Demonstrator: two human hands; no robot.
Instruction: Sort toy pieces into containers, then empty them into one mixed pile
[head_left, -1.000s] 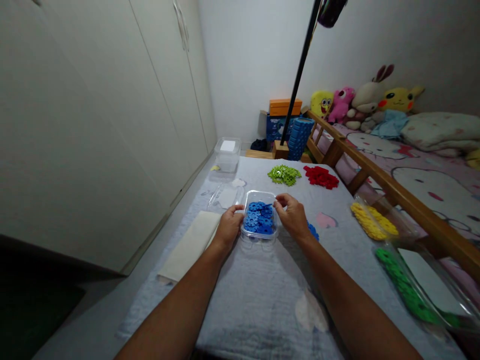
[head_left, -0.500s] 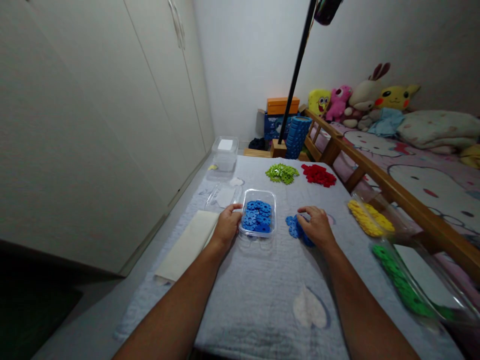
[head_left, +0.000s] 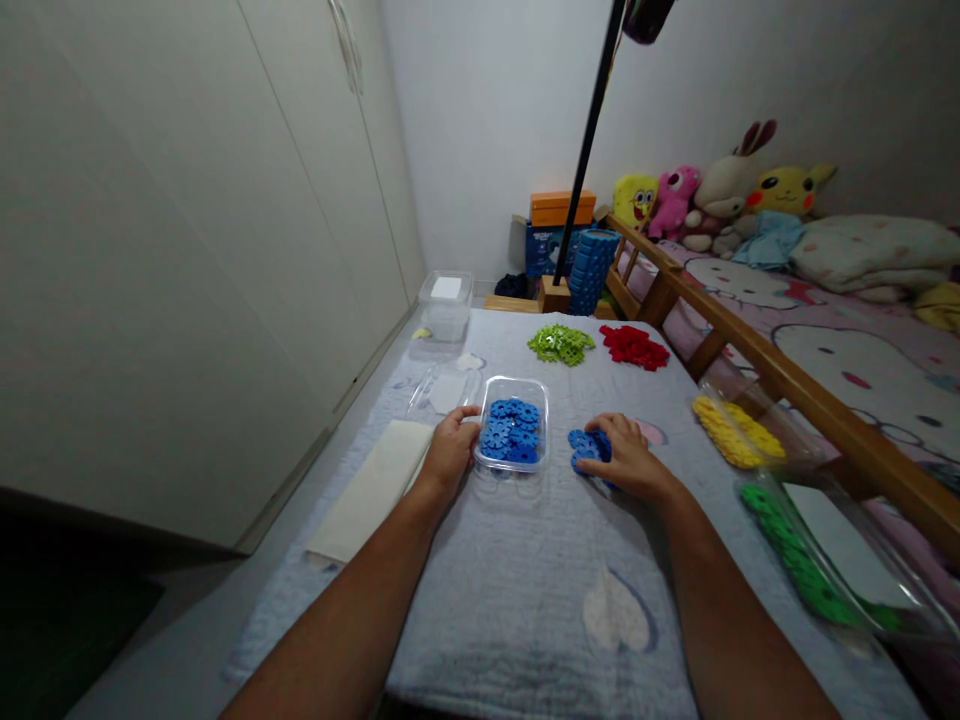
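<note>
A clear plastic container stands on the cloth in front of me, with blue snowflake-shaped discs inside. At its left side my left hand grips the wall, thumb toward me. To the right of the container lies a small pile of loose blue discs. My right hand curls over that pile, fingers on the far side and thumb on the near side, and partly hides the discs it grasps. Behind the left hand rests a clear lid with a white label.
Farther back lie a light-green pile and a red pile. Lidded containers of yellow pieces and green pieces line the right edge by the wooden bed rail. A folded cream cloth and a clear box are on the left.
My right hand has turned and lowered over the loose blue discs, its thumb now reaching along their near side. My left hand stays at the container. The view has shifted slightly.
</note>
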